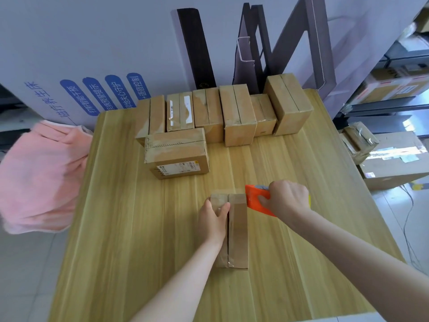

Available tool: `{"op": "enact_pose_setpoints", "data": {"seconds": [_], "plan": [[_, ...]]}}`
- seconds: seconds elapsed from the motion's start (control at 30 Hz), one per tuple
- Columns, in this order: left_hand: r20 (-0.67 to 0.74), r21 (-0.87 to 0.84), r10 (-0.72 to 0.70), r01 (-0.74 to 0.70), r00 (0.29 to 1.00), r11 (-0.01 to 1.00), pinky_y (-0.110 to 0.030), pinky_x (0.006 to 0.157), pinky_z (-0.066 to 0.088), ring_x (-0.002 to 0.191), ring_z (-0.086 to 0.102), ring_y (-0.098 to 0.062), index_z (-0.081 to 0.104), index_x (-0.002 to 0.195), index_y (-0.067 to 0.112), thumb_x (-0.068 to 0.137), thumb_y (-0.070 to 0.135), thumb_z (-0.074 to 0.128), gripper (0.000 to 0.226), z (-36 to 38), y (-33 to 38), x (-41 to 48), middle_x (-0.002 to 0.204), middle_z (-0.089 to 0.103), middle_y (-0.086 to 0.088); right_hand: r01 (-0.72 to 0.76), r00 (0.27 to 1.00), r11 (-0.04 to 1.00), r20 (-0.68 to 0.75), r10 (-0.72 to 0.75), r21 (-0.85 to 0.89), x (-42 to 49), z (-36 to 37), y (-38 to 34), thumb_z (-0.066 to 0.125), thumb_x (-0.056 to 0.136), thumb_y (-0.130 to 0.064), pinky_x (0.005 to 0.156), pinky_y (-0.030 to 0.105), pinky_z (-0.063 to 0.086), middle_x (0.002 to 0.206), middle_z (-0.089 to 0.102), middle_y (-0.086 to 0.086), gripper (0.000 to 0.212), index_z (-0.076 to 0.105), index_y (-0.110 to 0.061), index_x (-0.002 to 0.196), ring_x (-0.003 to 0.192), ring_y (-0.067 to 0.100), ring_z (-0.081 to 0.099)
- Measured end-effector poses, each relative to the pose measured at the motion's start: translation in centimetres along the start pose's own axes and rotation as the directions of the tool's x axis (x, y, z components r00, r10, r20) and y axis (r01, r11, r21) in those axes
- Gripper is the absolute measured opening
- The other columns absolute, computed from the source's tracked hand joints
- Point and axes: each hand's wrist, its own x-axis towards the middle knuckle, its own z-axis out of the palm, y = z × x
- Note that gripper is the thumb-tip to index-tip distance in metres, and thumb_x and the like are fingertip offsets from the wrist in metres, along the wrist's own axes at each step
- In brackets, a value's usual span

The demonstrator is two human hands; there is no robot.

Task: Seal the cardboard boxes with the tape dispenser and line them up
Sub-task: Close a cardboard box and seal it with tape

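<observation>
Along the desk's (pixel 139 228) far edge a row (pixel 236 112) of boxes stands lined up, with a stray box (pixel 177 152) just before it. Toward the near edge, another box (pixel 238 228) seems unsealed. The left hand (pixel 214 219) grips its left flap. The right hand (pixel 286 198) clenches the dispenser (pixel 254 198) at its far right corner.

Bright, even, cool light fills the wide-angle view, strongest at 3 o'clock where the floor (pixel 394 228) washes out, with faint soft shadows on the table (pixel 116 205), small glints on the taped boxes (pixel 180 115) at 12 o'clock, straight lines bowing toward the edges, and the pink cloth (pixel 39 173) smeared at 9 o'clock.
</observation>
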Motion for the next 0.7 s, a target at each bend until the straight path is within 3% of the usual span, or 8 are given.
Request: {"op": "enact_pose_setpoints", "data": {"seconds": [0.13, 0.23, 0.33, 0.43, 0.5, 0.57, 0.7], "plan": [[-0.019, -0.04, -0.062, 0.061, 0.998, 0.997, -0.027, 0.081, 0.045, 0.1, 0.059, -0.017, 0.054, 0.12, 0.014, 0.088, 0.048, 0.058, 0.047, 0.2, -0.1, -0.1, 0.109, 0.061, 0.003, -0.038, 0.995, 0.997, 0.099, 0.032, 0.067, 0.2, 2.9, -0.7, 0.05, 0.09, -0.045, 0.063, 0.026, 0.04, 0.074, 0.055, -0.003, 0.028, 0.055, -0.02, 0.078, 0.077, 0.023, 0.06], [-0.091, -0.106, -0.154, 0.144, 0.984, 0.984, -0.029, 0.086, 0.044, 0.108, 0.058, -0.02, 0.05, 0.127, 0.014, 0.09, 0.048, 0.055, 0.051, 0.8, 0.2, -0.9, 0.116, 0.06, 0.002, -0.161, 0.983, 0.97, 0.112, 0.142, 0.183, -0.4, 4.1, 0.9, 0.05, 0.088, -0.056, 0.058, 0.025, 0.043, 0.067, 0.056, -0.005, 0.04, 0.057, -0.018, 0.076, 0.067, 0.02, 0.06], [-0.176, -0.24, -0.264, 0.219, 0.948, 0.946, -0.031, 0.094, 0.043, 0.115, 0.055, -0.024, 0.045, 0.135, 0.012, 0.093, 0.044, 0.053, 0.054, 2.4, 1.0, -2.6, 0.125, 0.056, -0.002, -0.289, 0.957, 0.875, 0.117, 0.264, 0.388, -1.4, 3.3, 2.5, 0.051, 0.086, -0.06, 0.054, 0.025, 0.05, 0.063, 0.062, 0.0, 0.05, 0.063, -0.015, 0.07, 0.054, 0.021, 0.063], [-0.2, -0.435, -0.346, 0.233, 0.917, 0.87, -0.041, 0.099, 0.043, 0.116, 0.054, -0.032, 0.047, 0.131, 0.006, 0.091, 0.042, 0.047, 0.054, 3.6, 1.9, -3.4, 0.125, 0.056, -0.012, -0.291, 0.936, 0.708, 0.037, 0.351, 0.643, -2.8, 1.0, 3.4, 0.056, 0.087, -0.056, 0.05, 0.026, 0.039, 0.057, 0.057, 0.004, 0.055, 0.065, -0.005, 0.069, 0.054, 0.022, 0.056], [-0.183, -0.471, -0.373, 0.252, 0.91, 0.845, -0.041, 0.103, 0.04, 0.122, 0.049, -0.035, 0.043, 0.137, 0.001, 0.097, 0.028, 0.042, 0.048, 3.8, 2.2, -3.6, 0.132, 0.052, -0.019, -0.273, 0.911, 0.518, 0.044, 0.411, 0.81, -3.9, 0.3, 3.3, 0.061, 0.086, -0.051, 0.049, 0.029, 0.032, 0.054, 0.051, 0.008, 0.057, 0.063, 0.004, 0.068, 0.051, 0.023, 0.046], [-0.176, -0.454, -0.362, 0.251, 0.915, 0.855, -0.037, 0.104, 0.036, 0.126, 0.046, -0.035, 0.041, 0.139, -0.001, 0.1, 0.02, 0.04, 0.044, 3.5, 2.1, -3.8, 0.137, 0.048, -0.019, -0.314, 0.888, 0.354, 0.141, 0.437, 0.881, -5.0, 0.8, 2.5, 0.064, 0.085, -0.049, 0.051, 0.031, 0.032, 0.056, 0.049, 0.01, 0.06, 0.058, 0.007, 0.065, 0.053, 0.023, 0.044], [-0.189, -0.278, -0.157, 0.101, 0.969, 0.955, -0.034, 0.107, 0.032, 0.134, 0.039, -0.03, 0.035, 0.143, 0.003, 0.098, 0.019, 0.05, 0.051, 2.0, 1.3, -4.4, 0.145, 0.04, -0.015, -0.408, 0.823, 0.168, 0.283, 0.492, 0.897, -6.3, 2.1, 1.2, 0.066, 0.084, -0.048, 0.053, 0.032, 0.033, 0.058, 0.047, 0.01, 0.051, 0.053, -0.006, 0.059, 0.054, 0.023, 0.043]]}}
